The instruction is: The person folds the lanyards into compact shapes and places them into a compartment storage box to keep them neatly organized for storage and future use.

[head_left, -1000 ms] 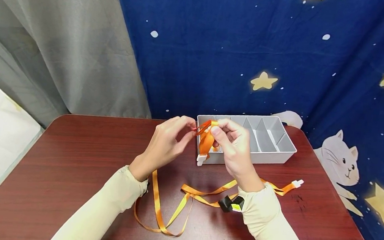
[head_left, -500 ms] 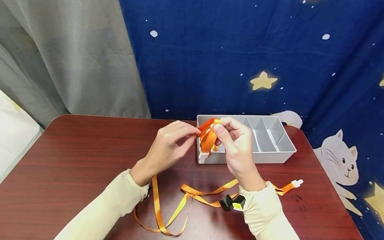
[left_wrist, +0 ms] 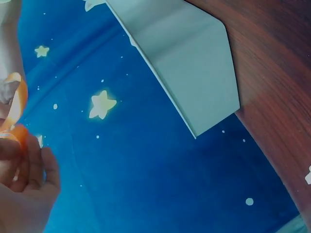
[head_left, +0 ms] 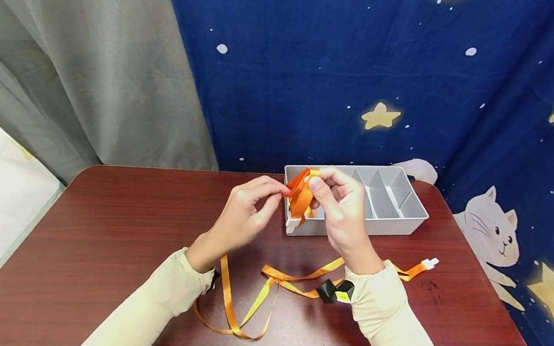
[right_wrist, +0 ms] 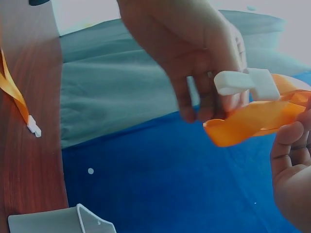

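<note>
A folded orange lanyard (head_left: 300, 200) with a white plastic clip (head_left: 293, 224) is held up in front of a grey tray. My right hand (head_left: 343, 214) grips the folded bundle between thumb and fingers. My left hand (head_left: 248, 208) pinches a red-orange part of the strap at the bundle's left side. The right wrist view shows the white clip (right_wrist: 262, 83) beside the left hand (right_wrist: 204, 53), with the orange loop below it. In the left wrist view, only part of the lanyard (left_wrist: 17, 104) shows at the left edge.
The grey divided tray (head_left: 351, 228) stands at the back right of the brown table (head_left: 145, 211). More orange lanyard strap (head_left: 227, 289) lies loosely under and between the forearms, with a white clip (head_left: 429, 263) at the right. Curtains hang behind.
My left hand has shifted slightly right, closer to the right hand, and the red-orange strap has closed up against the bundle. The right hand has barely moved; the strap on the table lies unchanged.
</note>
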Available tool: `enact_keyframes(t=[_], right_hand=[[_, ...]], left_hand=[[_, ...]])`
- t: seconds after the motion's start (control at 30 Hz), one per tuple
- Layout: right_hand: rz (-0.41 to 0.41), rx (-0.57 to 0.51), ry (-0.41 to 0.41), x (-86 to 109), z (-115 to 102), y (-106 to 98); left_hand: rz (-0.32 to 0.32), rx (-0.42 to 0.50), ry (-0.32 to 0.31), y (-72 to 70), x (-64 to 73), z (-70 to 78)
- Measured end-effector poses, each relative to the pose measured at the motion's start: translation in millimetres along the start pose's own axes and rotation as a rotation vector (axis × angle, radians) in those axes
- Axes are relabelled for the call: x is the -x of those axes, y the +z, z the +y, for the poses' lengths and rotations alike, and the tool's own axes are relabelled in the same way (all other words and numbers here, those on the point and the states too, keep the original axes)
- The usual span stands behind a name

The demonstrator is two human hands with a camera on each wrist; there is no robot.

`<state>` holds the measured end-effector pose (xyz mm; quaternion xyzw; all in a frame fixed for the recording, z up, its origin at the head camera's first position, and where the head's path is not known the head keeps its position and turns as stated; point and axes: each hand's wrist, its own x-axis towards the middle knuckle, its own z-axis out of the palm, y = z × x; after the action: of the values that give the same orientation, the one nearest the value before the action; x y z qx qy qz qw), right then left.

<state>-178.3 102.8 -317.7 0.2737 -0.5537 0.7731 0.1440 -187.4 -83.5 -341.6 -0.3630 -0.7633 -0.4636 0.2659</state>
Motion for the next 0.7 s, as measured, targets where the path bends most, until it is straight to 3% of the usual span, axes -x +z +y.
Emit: enact_keyframes(t=[0.2,0.43,0.7], right_hand=[[-0.008,-0.003,-0.006,-0.8,0,0],[-0.011,-0.007,-0.014,-2.8,2,-1],[-0.009,-0.013,-0.015,-4.1,3,-2]], left_hand=[[-0.069,0.067,-0.073,1.1,4.8,0.2],[-0.174,0.176,-0.078,1.9,8.0,-0.4],[-0.213,0.267,-0.115,5.9,11.4,-7.6]])
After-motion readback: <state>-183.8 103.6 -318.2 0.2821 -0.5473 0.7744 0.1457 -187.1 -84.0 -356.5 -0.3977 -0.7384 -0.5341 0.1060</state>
